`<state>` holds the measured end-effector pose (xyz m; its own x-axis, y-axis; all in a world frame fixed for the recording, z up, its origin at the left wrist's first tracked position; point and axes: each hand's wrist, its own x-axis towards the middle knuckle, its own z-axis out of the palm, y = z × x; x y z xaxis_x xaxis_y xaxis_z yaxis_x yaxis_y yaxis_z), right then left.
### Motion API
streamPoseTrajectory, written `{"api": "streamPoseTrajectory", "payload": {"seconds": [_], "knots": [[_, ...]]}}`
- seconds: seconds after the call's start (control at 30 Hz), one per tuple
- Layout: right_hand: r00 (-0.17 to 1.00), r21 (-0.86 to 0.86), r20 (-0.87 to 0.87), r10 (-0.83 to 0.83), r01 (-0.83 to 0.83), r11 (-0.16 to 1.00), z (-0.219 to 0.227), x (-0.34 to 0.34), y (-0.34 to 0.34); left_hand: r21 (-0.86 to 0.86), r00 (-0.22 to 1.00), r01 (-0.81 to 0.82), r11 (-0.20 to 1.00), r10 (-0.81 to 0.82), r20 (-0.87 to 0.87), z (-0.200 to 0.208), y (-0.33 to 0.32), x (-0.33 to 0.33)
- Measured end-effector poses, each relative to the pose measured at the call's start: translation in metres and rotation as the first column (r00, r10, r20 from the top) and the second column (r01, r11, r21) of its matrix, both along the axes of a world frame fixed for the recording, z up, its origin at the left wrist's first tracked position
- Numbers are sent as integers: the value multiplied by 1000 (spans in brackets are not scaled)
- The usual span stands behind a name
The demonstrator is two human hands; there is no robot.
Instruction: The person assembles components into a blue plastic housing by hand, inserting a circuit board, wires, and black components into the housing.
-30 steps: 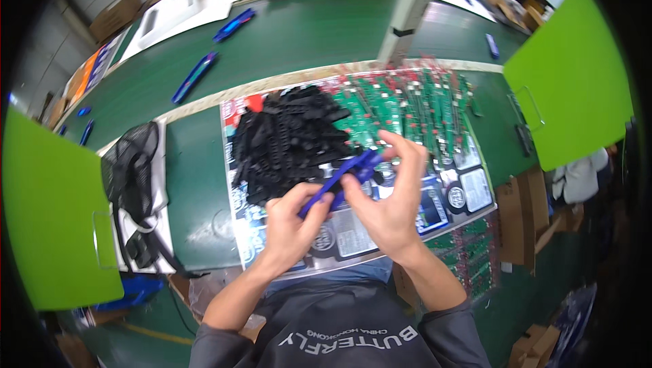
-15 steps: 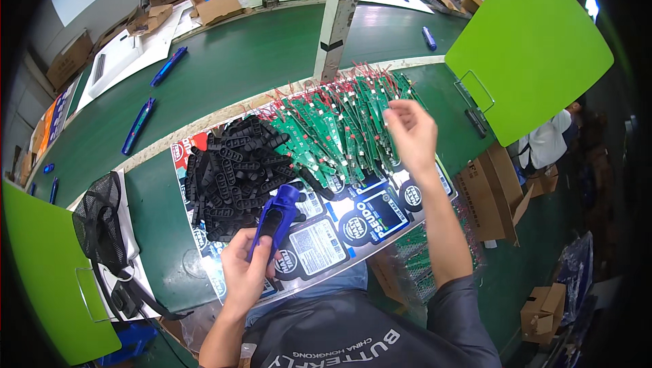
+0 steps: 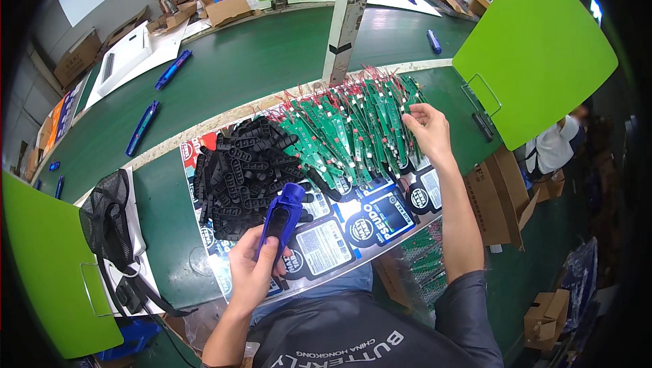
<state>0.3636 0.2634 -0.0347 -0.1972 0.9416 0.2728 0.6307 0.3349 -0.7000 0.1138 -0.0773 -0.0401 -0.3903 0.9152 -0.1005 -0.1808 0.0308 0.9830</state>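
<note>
Near my body, my left hand [image 3: 252,269] is closed around the blue plastic housing [image 3: 281,217], its long axis pointing to 1 o'clock. Farther, at 2 o'clock, my right hand [image 3: 428,130] pinches one board among the green circuit boards with red wires [image 3: 346,130].

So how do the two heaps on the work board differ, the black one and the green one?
The black plastic parts lie jumbled in a loose mound, while the green circuit boards are fanned out in overlapping rows. The black parts are short slotted pieces of plain plastic; the green boards are long thin strips with red wires at their far ends. The right hand touches the green boards; the black parts are untouched. Both rest on the same board.
</note>
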Motion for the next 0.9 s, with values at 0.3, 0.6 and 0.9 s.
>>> {"api": "streamPoseTrajectory", "payload": {"seconds": [0.3, 0.6, 0.9], "knots": [[903, 84, -399, 158, -135, 987, 65, -5, -43, -4, 992, -5, 1000, 5, 125, 0, 1, -5], [757, -107, -577, 307, -443, 890, 74, -46, -121, 93, 966, 49, 994, -71, 248, -6, 15, -1], [618, -78, -626, 475, -656, 751, 61, -107, -196, 53, 914, -49, 997, 23, 404, -6, 16, -1]]}}
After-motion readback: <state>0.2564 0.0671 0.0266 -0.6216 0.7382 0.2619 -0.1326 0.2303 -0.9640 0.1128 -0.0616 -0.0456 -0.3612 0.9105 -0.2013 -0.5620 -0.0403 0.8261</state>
